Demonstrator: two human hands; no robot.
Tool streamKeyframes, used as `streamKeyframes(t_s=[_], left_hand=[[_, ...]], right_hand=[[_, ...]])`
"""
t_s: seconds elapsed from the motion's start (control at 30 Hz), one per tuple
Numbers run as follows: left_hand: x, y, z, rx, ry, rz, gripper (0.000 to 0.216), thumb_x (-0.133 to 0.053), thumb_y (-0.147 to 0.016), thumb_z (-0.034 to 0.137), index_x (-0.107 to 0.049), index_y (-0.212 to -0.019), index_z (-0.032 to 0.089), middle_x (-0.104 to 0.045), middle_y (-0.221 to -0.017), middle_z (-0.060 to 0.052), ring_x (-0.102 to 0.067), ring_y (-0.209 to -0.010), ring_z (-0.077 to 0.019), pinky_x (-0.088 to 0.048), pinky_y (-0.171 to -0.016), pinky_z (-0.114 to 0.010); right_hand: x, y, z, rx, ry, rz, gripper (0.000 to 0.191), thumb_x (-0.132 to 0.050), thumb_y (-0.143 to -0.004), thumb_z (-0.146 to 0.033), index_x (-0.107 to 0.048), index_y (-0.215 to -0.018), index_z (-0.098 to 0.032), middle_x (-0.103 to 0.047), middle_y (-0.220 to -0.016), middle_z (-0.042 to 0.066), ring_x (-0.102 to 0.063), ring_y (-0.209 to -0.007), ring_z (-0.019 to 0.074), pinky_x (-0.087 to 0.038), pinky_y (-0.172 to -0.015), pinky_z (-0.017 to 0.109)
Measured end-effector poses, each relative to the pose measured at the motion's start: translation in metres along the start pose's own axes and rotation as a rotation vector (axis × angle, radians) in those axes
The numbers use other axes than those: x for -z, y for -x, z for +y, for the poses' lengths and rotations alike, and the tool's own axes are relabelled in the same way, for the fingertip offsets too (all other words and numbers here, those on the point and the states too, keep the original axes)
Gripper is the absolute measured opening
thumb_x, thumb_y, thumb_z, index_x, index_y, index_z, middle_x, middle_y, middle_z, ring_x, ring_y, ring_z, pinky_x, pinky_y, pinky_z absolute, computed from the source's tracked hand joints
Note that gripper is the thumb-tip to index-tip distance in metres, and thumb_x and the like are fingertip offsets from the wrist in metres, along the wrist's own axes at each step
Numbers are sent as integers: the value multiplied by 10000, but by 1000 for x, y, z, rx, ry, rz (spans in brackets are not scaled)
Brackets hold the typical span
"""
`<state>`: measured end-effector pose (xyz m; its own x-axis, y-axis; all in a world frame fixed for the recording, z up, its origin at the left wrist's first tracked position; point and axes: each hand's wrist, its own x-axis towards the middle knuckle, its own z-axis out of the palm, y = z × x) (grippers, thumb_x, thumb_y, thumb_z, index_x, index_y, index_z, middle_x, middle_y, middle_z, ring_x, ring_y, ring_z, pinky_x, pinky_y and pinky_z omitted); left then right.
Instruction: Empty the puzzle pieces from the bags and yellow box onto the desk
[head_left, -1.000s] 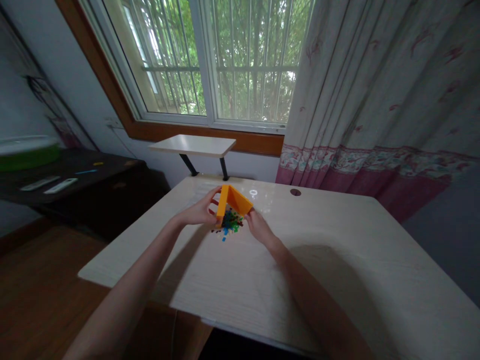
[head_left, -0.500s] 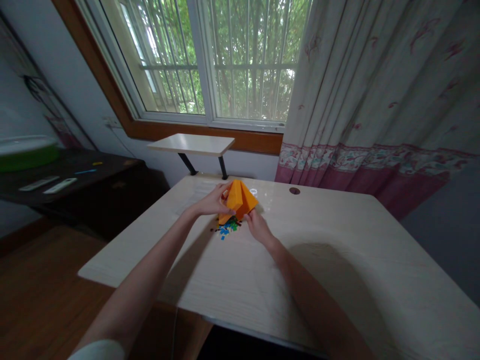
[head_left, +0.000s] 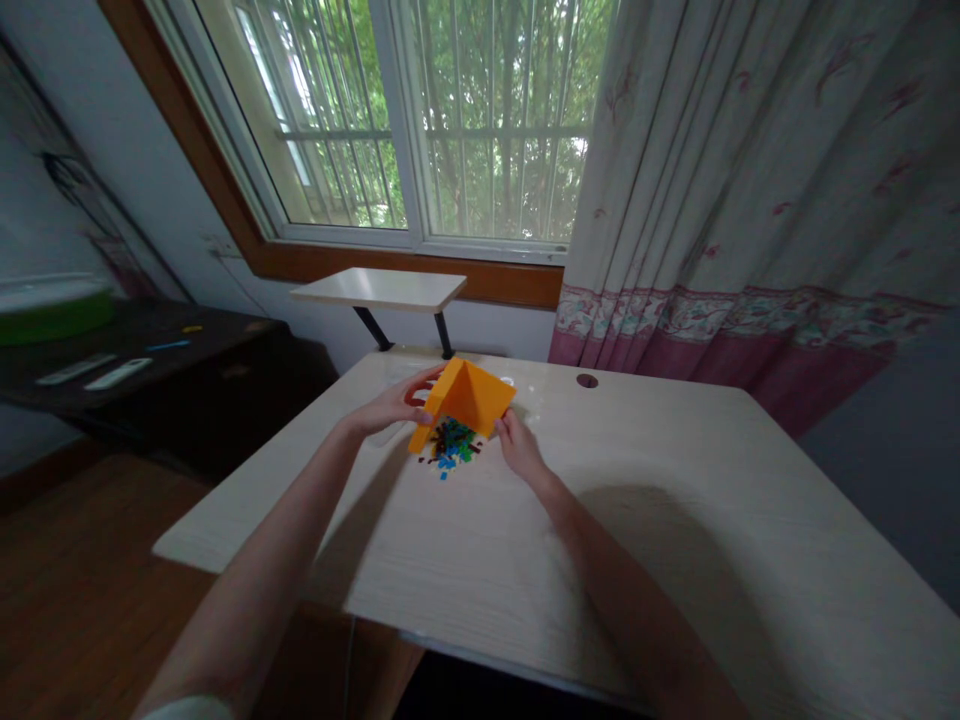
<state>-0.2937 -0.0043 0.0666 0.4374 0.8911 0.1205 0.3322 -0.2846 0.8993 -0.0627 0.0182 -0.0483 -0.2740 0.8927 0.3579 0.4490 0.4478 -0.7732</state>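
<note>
- Head view: both hands hold an orange box (head_left: 466,396) tipped up over the table (head_left: 675,520).
- Left hand (head_left: 394,404) has its grip closed on the box's left side.
- Right hand (head_left: 517,448) pinches the box's lower right corner.
- Small coloured pieces (head_left: 450,445) lie heaped on the table under the box's open side, between the hands.

The box (head_left: 466,396) sits tilted over the small pieces (head_left: 451,445) on the worktop (head_left: 675,520); left hand (head_left: 390,406) left of it, right hand (head_left: 519,448) right; shelf (head_left: 379,288) behind.
</note>
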Motion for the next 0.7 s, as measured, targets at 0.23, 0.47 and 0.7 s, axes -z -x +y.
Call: streamKeyframes(t_s=[0.23,0.47,0.7], left_hand=[[-3,8,-11,-48,361,55,807,-648,-584,283,-307,-1313,230,-439,-1269,-82,-379,-1165,-287,-364,-938,-384],[-38,9,-15,-83,452,248,906,-730,-512,289,-273,-1294,265,-449,-1226,-85,-438,-1112,-257,-414,-886,-375],[-72,12,-21,-22,511,491,781,-659,-523,563,-328,-1146,227,-490,-1098,-85,-510,-999,-238,-443,-810,-426]], right_hand=[[3,0,-15,64,-63,-1,170,-346,-864,-267,-485,-926,-191,-579,-764,12,-553,-684,152,-399,-581,238],[12,6,-58,293,-164,12,276,-498,-810,-327,-495,-1054,-199,-581,-1017,46,-542,-948,157,-424,-829,284],[16,14,-77,366,-16,-21,401,-560,-763,-320,-475,-1146,-236,-532,-1119,50,-468,-1079,176,-379,-938,330]])
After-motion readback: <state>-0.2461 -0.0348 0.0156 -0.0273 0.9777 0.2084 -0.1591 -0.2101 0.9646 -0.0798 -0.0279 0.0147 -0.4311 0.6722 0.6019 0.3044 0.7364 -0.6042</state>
